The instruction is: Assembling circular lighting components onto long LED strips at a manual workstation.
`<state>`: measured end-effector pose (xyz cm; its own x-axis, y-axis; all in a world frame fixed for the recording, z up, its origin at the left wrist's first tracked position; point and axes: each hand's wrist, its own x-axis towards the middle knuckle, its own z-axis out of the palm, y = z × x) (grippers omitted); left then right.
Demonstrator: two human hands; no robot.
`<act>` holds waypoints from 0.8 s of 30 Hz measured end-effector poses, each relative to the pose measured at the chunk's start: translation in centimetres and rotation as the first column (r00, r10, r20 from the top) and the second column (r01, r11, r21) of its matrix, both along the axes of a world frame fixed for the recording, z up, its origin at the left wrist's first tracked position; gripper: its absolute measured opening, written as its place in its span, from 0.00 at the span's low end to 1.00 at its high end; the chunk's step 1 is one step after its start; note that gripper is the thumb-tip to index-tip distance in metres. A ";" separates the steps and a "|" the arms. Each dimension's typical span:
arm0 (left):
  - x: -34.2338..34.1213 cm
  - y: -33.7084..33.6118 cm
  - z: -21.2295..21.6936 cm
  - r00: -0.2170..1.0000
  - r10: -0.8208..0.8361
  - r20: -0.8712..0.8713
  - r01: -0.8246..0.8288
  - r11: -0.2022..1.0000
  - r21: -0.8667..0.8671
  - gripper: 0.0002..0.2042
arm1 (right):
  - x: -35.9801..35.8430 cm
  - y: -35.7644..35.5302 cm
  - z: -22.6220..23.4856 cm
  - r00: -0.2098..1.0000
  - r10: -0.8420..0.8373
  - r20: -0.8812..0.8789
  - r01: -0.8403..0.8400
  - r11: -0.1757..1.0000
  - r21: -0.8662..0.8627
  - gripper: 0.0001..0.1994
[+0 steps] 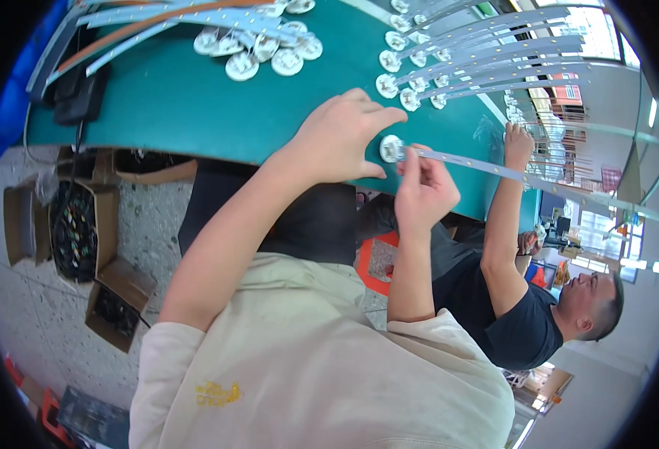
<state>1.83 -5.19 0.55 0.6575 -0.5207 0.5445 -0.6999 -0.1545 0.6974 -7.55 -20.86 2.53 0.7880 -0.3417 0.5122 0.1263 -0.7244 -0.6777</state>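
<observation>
My right hand [428, 193] pinches a narrow LED strip [481, 165] close to its end, above the near edge of the green table [217, 127]. A white round end piece [391, 149] sits at that end of the strip, which runs off to the right. Around the round piece, my left hand [338, 136] has thumb and forefinger spread apart, holding nothing. Several more LED strips [486, 66] with white round ends lie in a row at the far right. Another bundle of strips [172, 22] with round ends lies at the far left.
A co-worker in a dark shirt [520, 329] sits at my right with one arm [505, 224] stretched over the table. A black adapter [81, 96] with a cable lies at the table's left end. Open cardboard boxes [105, 232] holding dark parts stand on the floor at left.
</observation>
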 end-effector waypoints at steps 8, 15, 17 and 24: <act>-0.4 0.0 1.1 1.000 -0.006 -0.012 0.008 0.988 0.152 0.39 | 4.1 -7.5 0.5 0.969 -0.247 0.001 0.245 0.962 0.121 0.06; -0.1 -0.1 1.4 1.000 0.001 -0.008 0.000 0.992 0.128 0.36 | 6.6 -9.7 -0.4 0.954 -0.298 -0.038 0.294 0.952 -0.088 0.07; -0.1 -0.2 1.3 1.000 0.011 -0.004 -0.010 0.995 0.102 0.35 | 6.7 -10.0 -0.5 0.958 -0.287 -0.024 0.278 0.944 -0.178 0.08; -0.1 -0.5 1.1 1.000 0.003 0.008 -0.004 0.997 0.083 0.34 | 6.3 -10.3 -0.2 0.948 -0.315 -0.047 0.299 0.931 -0.210 0.09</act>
